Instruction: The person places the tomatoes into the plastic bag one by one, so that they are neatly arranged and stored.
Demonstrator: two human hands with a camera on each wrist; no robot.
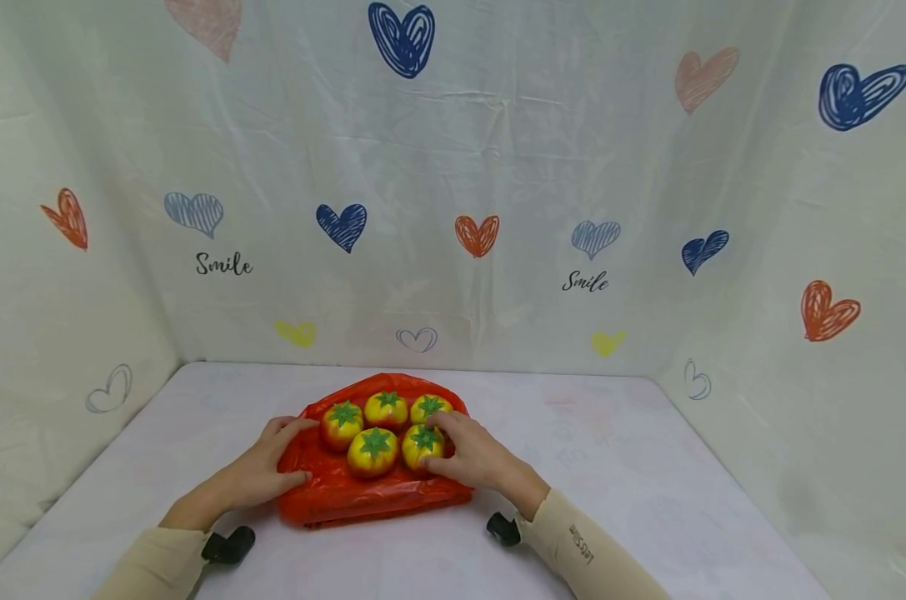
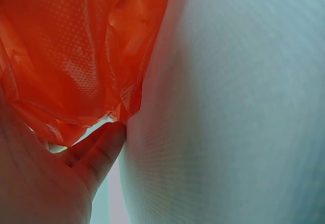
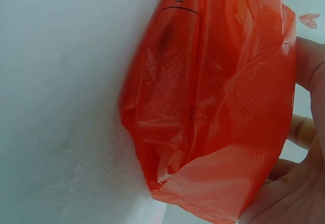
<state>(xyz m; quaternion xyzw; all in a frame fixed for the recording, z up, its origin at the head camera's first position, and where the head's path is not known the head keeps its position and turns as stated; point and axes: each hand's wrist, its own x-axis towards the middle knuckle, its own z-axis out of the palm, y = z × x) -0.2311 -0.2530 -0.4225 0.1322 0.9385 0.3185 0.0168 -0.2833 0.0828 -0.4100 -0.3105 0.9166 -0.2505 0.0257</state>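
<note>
Several shiny yellow-and-red tomatoes with green star-shaped tops sit in a cluster on a red plastic bag. My right hand reaches over the bag's right side, its thumb and fingers curved around the front right tomato. At the bag's left edge is my left hand, thumb and fingers spread apart beside the plastic. The front middle tomato and the left tomato lie between the hands. In the right wrist view, the red bag hides the tomatoes and part of the hand.
The bag lies on a white table. Behind and on both sides hangs a pale curtain printed with hearts and "Smile". Black pieces stick out from the cuffs of the beige sleeves.
</note>
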